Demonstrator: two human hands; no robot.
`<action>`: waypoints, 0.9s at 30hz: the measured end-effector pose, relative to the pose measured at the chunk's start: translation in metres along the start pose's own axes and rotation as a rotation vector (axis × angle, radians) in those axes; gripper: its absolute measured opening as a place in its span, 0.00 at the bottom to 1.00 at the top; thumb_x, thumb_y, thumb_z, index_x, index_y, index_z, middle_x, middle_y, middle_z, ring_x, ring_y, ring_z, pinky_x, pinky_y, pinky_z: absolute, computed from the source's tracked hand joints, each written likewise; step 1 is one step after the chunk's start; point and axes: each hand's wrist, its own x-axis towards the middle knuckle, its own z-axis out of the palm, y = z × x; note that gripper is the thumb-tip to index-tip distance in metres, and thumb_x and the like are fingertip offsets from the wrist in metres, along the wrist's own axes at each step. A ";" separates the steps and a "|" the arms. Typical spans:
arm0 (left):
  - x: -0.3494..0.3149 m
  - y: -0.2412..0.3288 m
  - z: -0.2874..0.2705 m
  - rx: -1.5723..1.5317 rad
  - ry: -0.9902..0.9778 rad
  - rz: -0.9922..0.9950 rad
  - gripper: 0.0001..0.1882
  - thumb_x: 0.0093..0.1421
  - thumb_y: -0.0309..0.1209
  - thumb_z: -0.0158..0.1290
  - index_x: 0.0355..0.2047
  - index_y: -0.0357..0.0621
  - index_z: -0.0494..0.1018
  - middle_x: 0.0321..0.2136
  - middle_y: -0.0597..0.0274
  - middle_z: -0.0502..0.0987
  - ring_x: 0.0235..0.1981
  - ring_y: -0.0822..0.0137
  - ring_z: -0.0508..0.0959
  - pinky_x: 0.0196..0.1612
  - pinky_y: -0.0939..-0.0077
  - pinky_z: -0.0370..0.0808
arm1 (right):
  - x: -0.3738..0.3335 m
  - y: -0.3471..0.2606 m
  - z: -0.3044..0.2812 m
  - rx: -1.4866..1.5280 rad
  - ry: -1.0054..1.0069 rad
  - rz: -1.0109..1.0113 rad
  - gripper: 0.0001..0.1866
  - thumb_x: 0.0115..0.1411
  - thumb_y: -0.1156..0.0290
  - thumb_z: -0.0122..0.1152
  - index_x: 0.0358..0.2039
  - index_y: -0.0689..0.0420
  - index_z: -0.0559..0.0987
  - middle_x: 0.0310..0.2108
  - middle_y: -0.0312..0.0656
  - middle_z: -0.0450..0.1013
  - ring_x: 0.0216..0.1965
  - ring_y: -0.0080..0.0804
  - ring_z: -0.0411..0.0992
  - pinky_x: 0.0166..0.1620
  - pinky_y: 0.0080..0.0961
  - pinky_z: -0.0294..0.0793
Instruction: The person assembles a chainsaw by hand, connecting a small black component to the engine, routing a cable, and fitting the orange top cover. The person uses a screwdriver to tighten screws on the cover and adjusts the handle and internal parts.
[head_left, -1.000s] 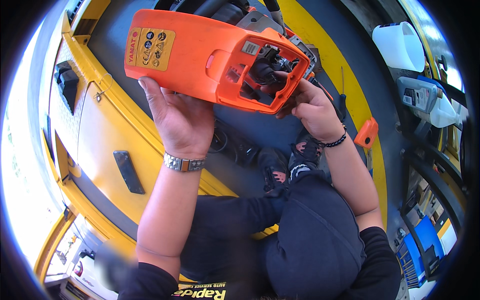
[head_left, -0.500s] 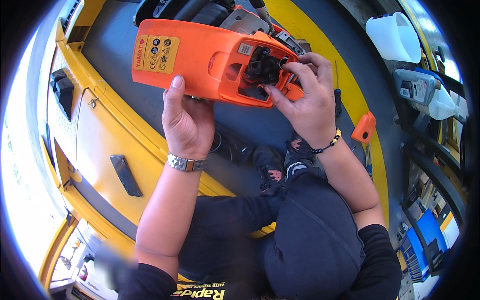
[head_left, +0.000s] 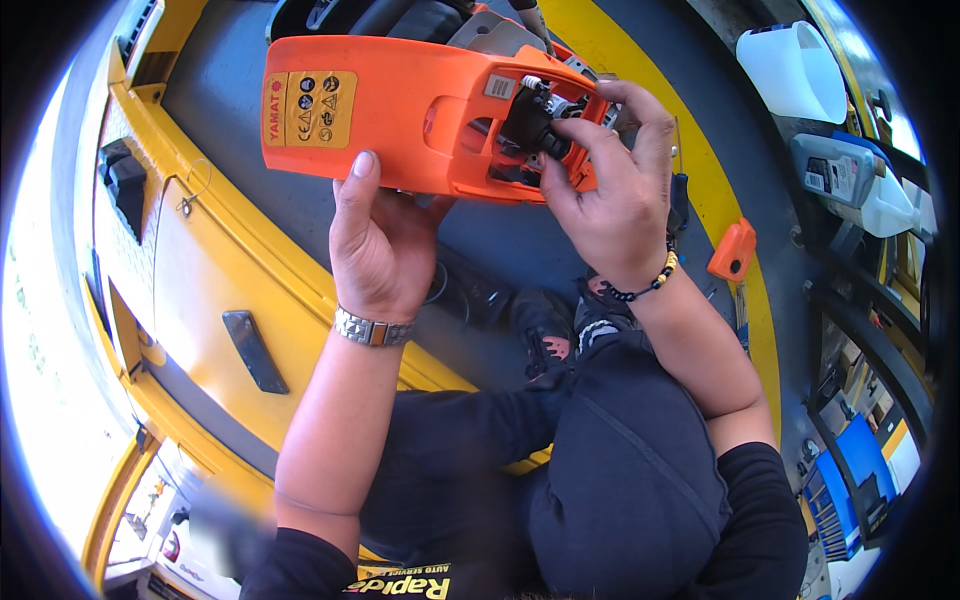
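Note:
An orange chainsaw housing [head_left: 400, 125] with a yellow label is held up in front of me, its open compartment on the right. My left hand [head_left: 380, 250] grips the housing from below, its thumb against the near side and the other fingers partly hidden underneath. At the compartment, my right hand [head_left: 618, 205] is closed, thumb and forefinger pinching a black part [head_left: 527, 122]. Beside that part, silvery metal pieces [head_left: 568, 106] show inside. The chainsaw's dark handle [head_left: 385, 14] runs along its far side, cut off by the picture's top edge.
A dark phone [head_left: 254, 352] lies on the yellow metal surface [head_left: 215, 265] to my left. On the floor at right are a small orange cover [head_left: 732, 251] and a dark-handled screwdriver [head_left: 679, 200]. A white container [head_left: 790, 75] and a grey bottle [head_left: 832, 170] stand farther right.
Inside the compartment the black part has shifted, and silvery metal pieces have come into sight. My right fingers have moved slightly left, onto the black part. The housing has risen a little.

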 end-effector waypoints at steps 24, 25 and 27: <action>0.001 -0.009 0.049 0.111 -0.015 0.082 0.26 0.73 0.44 0.50 0.67 0.52 0.60 0.65 0.63 0.67 0.64 0.59 0.67 0.65 0.49 0.63 | -0.015 0.038 0.014 0.255 0.092 -0.148 0.23 0.55 0.74 0.70 0.52 0.50 0.77 0.41 0.37 0.79 0.50 0.42 0.75 0.64 0.53 0.60; 0.001 -0.010 0.047 0.113 -0.012 0.055 0.27 0.74 0.44 0.49 0.68 0.52 0.60 0.65 0.63 0.67 0.65 0.59 0.67 0.65 0.48 0.63 | -0.013 0.038 0.010 0.236 0.060 -0.145 0.23 0.54 0.75 0.70 0.51 0.50 0.77 0.41 0.38 0.78 0.49 0.42 0.75 0.64 0.53 0.60; -0.002 -0.010 0.043 0.114 -0.010 0.020 0.27 0.74 0.44 0.49 0.68 0.52 0.59 0.65 0.63 0.67 0.65 0.58 0.67 0.65 0.47 0.64 | -0.011 0.032 0.005 0.238 0.024 -0.096 0.22 0.54 0.76 0.69 0.50 0.50 0.77 0.41 0.38 0.78 0.48 0.44 0.75 0.63 0.54 0.60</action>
